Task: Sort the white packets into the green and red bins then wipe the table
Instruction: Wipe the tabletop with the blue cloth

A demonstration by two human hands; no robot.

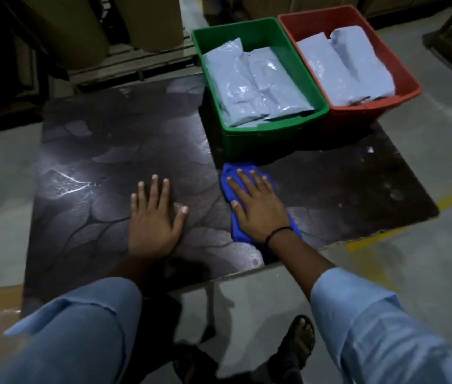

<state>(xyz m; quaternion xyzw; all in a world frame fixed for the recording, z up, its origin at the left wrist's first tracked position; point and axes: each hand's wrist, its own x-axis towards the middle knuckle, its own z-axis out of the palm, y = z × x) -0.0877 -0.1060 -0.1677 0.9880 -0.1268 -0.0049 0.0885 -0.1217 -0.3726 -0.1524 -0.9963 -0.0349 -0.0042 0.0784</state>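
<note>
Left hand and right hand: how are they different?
The left hand lies flat straight on the table; the right hand presses flat on a blue cloth. The right hand wears a black band at the wrist; the left hand shows none. The right hand lies nearer the green bin than the left hand. Both have straight fingers and light blue sleeves.

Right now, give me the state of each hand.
Left hand: open, flat on the table.
Right hand: open, pressing the blue cloth.
</note>
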